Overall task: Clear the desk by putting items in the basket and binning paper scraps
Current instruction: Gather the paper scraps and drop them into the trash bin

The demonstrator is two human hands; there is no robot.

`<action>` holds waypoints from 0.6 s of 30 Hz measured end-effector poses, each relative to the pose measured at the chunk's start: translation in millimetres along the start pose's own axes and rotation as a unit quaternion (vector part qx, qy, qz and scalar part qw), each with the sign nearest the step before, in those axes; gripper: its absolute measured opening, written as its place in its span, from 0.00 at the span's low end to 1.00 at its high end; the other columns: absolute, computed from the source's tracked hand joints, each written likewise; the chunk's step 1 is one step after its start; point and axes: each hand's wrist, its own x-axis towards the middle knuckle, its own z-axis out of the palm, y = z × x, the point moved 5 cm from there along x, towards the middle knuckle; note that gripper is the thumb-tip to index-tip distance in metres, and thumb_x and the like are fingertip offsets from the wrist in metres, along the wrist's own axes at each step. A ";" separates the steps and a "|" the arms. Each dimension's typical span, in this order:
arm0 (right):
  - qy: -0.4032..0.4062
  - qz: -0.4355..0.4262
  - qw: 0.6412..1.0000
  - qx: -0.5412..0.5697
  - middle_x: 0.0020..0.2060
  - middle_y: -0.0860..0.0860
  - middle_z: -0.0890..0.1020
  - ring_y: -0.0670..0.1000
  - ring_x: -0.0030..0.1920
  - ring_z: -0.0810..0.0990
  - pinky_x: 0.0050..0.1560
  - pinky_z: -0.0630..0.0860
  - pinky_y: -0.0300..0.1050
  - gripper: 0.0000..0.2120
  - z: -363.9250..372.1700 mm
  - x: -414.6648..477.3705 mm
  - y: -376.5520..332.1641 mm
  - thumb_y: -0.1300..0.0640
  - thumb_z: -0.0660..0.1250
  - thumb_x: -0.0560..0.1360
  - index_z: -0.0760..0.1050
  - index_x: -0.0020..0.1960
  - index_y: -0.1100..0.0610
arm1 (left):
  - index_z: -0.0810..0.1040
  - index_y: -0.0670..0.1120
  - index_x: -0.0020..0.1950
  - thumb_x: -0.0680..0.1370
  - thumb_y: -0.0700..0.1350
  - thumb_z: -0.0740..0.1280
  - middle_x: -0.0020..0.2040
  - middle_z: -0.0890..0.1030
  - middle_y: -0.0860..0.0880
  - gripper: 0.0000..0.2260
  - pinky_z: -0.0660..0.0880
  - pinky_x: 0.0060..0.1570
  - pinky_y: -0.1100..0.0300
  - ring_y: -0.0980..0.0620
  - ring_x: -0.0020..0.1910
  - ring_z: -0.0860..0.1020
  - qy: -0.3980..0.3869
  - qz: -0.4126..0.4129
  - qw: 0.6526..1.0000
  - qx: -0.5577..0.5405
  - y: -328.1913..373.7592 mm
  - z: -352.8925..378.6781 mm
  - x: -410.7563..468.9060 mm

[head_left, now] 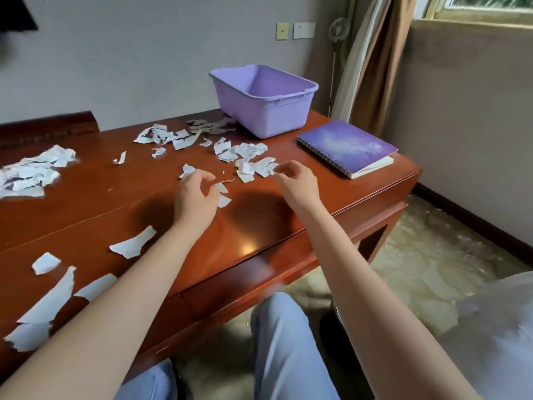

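Right hand [297,183] pinches a scrap [275,169], pile [248,157] at its eleven o'clock; left hand [196,197], curled round scraps [187,170], sits farther off.

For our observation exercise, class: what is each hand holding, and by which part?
The right hand seems to pinch a paper scrap by its near edge. The left hand curls over loose scraps; whether it holds one cannot be told.

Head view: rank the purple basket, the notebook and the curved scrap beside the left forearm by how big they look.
1. purple basket
2. notebook
3. curved scrap, smallest even though it is nearest the camera
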 end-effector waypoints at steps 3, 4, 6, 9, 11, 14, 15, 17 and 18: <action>-0.008 -0.048 0.995 -0.082 0.59 0.54 0.78 0.53 0.59 0.75 0.56 0.70 0.44 0.16 21.0 18.0 -9.6 0.56 0.66 0.74 0.74 0.61 0.58 | 0.72 0.48 0.62 0.78 0.48 0.63 0.67 0.69 0.47 0.14 0.69 0.63 0.52 0.47 0.66 0.67 -0.036 -0.013 0.995 0.089 -20.5 1.7 14.2; -0.013 -0.054 0.992 -0.114 0.61 0.55 0.75 0.55 0.62 0.73 0.58 0.69 0.45 0.19 28.3 24.0 -10.2 0.54 0.66 0.74 0.72 0.63 0.59 | 0.71 0.49 0.65 0.78 0.52 0.63 0.68 0.68 0.47 0.17 0.68 0.64 0.51 0.47 0.68 0.65 -0.053 -0.013 0.991 0.125 -24.4 3.0 17.8; -0.008 -0.048 0.981 -0.189 0.64 0.56 0.73 0.58 0.64 0.70 0.61 0.68 0.49 0.26 40.9 37.3 -7.1 0.46 0.66 0.74 0.68 0.66 0.59 | 0.67 0.51 0.68 0.76 0.59 0.62 0.70 0.65 0.49 0.23 0.63 0.66 0.49 0.47 0.70 0.61 -0.085 0.008 0.978 0.192 -27.2 7.8 22.6; 0.017 -0.023 0.951 -0.306 0.67 0.58 0.70 0.61 0.68 0.67 0.69 0.61 0.55 0.41 52.7 53.9 -2.3 0.31 0.61 0.70 0.62 0.72 0.57 | 0.63 0.54 0.72 0.73 0.66 0.60 0.73 0.62 0.50 0.30 0.57 0.69 0.46 0.49 0.74 0.55 -0.133 0.050 0.957 0.252 -26.6 18.3 23.8; -0.006 -0.010 0.939 -0.345 0.70 0.58 0.67 0.62 0.71 0.64 0.72 0.55 0.58 0.47 63.3 61.6 0.4 0.26 0.59 0.67 0.57 0.75 0.55 | 0.61 0.56 0.74 0.73 0.67 0.59 0.75 0.60 0.51 0.31 0.52 0.71 0.44 0.50 0.75 0.53 -0.156 0.059 0.949 0.268 -28.6 23.5 23.6; -0.045 -0.021 0.932 -0.360 0.70 0.57 0.68 0.60 0.71 0.64 0.71 0.55 0.58 0.48 78.9 69.3 1.2 0.24 0.59 0.65 0.56 0.75 0.52 | 0.62 0.58 0.73 0.75 0.66 0.57 0.75 0.60 0.52 0.28 0.49 0.72 0.44 0.51 0.75 0.51 -0.162 0.059 0.946 0.274 -31.1 25.4 24.8; -0.055 -0.042 0.930 -0.362 0.70 0.56 0.68 0.60 0.71 0.64 0.70 0.57 0.57 0.46 83.1 71.0 0.3 0.25 0.59 0.66 0.57 0.75 0.51 | 0.63 0.59 0.72 0.75 0.66 0.57 0.75 0.61 0.52 0.27 0.49 0.72 0.44 0.51 0.75 0.52 -0.157 0.061 0.947 0.274 -31.3 25.4 25.0; -0.083 -0.095 0.924 -0.360 0.70 0.55 0.69 0.58 0.70 0.65 0.70 0.59 0.57 0.36 88.7 70.9 -3.1 0.32 0.60 0.72 0.59 0.74 0.50 | 0.66 0.58 0.71 0.76 0.64 0.58 0.74 0.63 0.53 0.25 0.51 0.72 0.45 0.51 0.74 0.54 -0.143 0.064 0.952 0.264 -31.0 24.4 25.3; -0.099 -0.116 0.922 -0.355 0.70 0.54 0.70 0.58 0.70 0.65 0.71 0.59 0.58 0.31 90.4 70.1 -4.1 0.37 0.60 0.75 0.61 0.73 0.49 | 0.68 0.58 0.70 0.76 0.63 0.59 0.73 0.65 0.53 0.24 0.53 0.71 0.46 0.51 0.74 0.56 -0.135 0.065 0.954 0.258 -30.9 23.7 25.5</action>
